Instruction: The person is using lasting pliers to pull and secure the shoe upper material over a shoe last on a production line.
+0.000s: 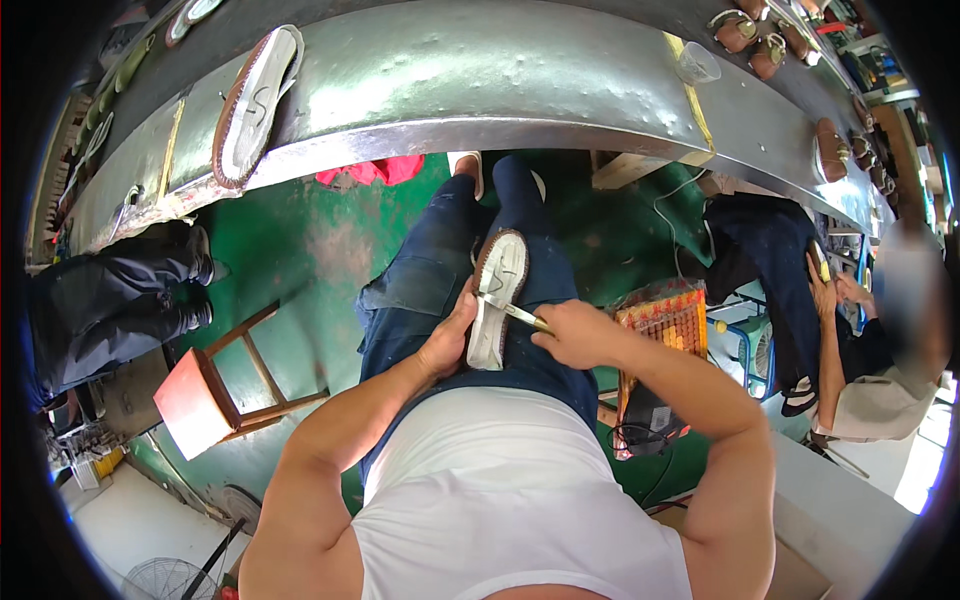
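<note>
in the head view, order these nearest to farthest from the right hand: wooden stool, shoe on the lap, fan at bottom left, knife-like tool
1. Knife-like tool: in the right hand
2. Shoe: on the lap
3. Wooden stool: off to the left
4. Fan: at bottom left

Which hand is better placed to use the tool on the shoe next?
Probably the right hand: it grips the tool, which reaches over the shoe. The left hand is at the shoe's left side, seemingly steadying it.
</note>
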Motion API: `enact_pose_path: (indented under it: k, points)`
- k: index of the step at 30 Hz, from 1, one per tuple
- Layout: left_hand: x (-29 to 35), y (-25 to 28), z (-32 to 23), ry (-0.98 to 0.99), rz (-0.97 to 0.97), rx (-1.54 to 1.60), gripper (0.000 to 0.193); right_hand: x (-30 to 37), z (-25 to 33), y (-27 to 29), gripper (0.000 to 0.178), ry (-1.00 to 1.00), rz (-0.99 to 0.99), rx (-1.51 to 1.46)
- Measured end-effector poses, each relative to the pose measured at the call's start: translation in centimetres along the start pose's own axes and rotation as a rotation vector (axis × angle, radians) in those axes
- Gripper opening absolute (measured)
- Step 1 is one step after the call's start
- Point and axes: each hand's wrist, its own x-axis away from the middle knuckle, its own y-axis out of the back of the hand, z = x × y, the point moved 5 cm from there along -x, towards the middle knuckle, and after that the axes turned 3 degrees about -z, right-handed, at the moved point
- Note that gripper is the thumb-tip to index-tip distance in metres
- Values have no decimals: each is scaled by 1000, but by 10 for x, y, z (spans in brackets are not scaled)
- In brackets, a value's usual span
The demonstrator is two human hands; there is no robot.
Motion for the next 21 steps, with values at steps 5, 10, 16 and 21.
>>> enact_pose_path:
  k: [5, 10, 16, 21]
  points:
    - [-17, 25, 4, -199, -131, -281, 67, -5, -8, -30, 28, -112, -93, -419]
    - [-23, 24, 2, -292, -289, -688, 67, 15, -46, -28, 27, -185, 135, -1041]
    - [-11, -7, -34, -589, -286, -1228, 61, 18, -67, -47, 26, -178, 172, -993]
    - [-14, -21, -44, -376, -197, -1397, 56, 17, -68, -42, 27, -254, -61, -1065]
